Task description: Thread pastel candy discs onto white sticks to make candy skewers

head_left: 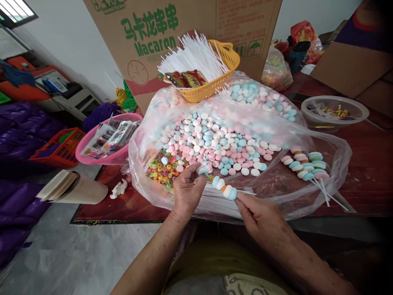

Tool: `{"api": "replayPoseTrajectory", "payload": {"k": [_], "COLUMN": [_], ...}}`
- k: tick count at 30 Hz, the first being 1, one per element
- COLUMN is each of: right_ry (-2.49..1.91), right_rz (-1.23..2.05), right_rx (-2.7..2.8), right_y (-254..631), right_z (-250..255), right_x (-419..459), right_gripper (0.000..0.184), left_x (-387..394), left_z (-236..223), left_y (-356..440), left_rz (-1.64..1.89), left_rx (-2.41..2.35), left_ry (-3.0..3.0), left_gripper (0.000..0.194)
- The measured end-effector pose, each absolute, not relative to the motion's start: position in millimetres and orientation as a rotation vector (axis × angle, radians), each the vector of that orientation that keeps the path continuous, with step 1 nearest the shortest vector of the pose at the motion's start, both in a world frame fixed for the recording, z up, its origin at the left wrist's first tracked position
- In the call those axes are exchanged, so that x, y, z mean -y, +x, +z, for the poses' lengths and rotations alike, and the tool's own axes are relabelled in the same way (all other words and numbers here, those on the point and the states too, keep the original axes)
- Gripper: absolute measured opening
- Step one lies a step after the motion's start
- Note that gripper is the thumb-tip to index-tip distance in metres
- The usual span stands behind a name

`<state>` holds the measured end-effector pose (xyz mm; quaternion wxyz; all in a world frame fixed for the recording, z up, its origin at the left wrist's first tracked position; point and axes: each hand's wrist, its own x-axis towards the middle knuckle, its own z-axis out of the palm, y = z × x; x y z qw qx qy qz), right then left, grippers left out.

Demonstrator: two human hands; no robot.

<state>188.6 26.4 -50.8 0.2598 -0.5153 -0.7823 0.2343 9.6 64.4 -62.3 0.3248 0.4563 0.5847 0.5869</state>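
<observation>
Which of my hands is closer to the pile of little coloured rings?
Left. Your left hand is close by the right edge of the coloured rings; your right hand is farther right, at the near end of the candy skewer.

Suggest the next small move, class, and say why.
Probably, the left hand should ease its pale blue candy toward the candy row: it holds that piece by the row's far end, while the right hand grips the near end. Whether the piece is already threaded is hard to tell.
</observation>
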Motion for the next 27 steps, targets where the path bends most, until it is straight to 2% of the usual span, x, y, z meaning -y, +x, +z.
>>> {"api": "replayPoseTrajectory", "payload": {"k": [13,19,22,27], "right_ry": [-1.475,-1.516,-1.501,-1.440], "right_rz": [0.776,0.842,0.850,0.901], "right_rx": [2.062,1.980,1.951,1.927], "right_y": [160.6,150.8,151.5,150.8], "right_z": [-58.1,-67.8,-68.2,-66.6], "right_x": [-18.0,-24.7,-26.9,-24.6], "right_gripper": [0.022,0.021,0.024,0.024], "left_x": [-59.3,-58.1,-59.8,-79.8], "left_z": [-69.9,-64.7,-54.8,-46.5], "left_y": [6.4,-4.7,-12.4,-2.3], "left_rz": [1.529,1.426,1.359,1.568], "left_rx": [-1.837,-1.657,-1.561,-1.318], "left_ry": [1.794,1.963,1.730,0.793], "left_gripper": [0.025,0.026,0.021,0.015]}}
